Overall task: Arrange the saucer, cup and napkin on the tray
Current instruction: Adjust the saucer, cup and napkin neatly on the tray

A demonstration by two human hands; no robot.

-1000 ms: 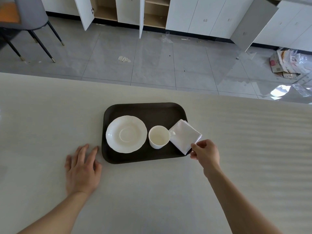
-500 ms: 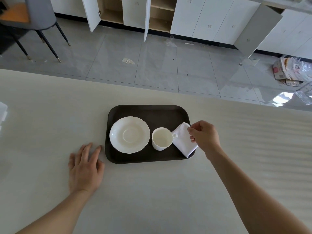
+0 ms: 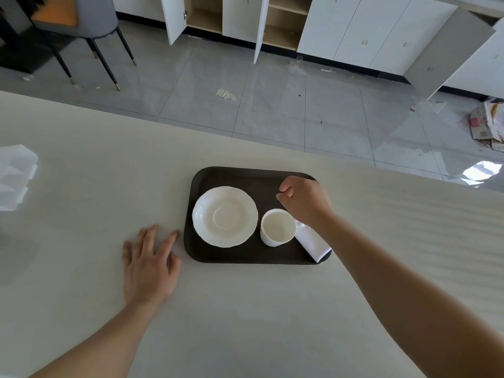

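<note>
A dark brown tray (image 3: 234,175) lies on the pale table. On its left half sits a white saucer (image 3: 225,216). A white cup (image 3: 276,227) stands upright and empty right of the saucer, its handle pointing right. A folded white napkin (image 3: 313,242) lies at the tray's near right corner, with its far part hidden under my wrist. My right hand (image 3: 304,200) hovers over the tray's far right area behind the cup, fingers curled closed, and nothing shows between them. My left hand (image 3: 148,264) rests flat on the table just left of the tray, fingers spread.
A crumpled white translucent object (image 3: 16,175) lies at the table's left edge. Beyond the table's far edge is a grey tiled floor with a chair (image 3: 81,28), white cabinets with open doors (image 3: 261,28) and cardboard litter (image 3: 485,124).
My right hand moved from the napkin's near right corner up over the napkin to the tray's far right. The napkin now lies fully on the tray. My left hand stayed put.
</note>
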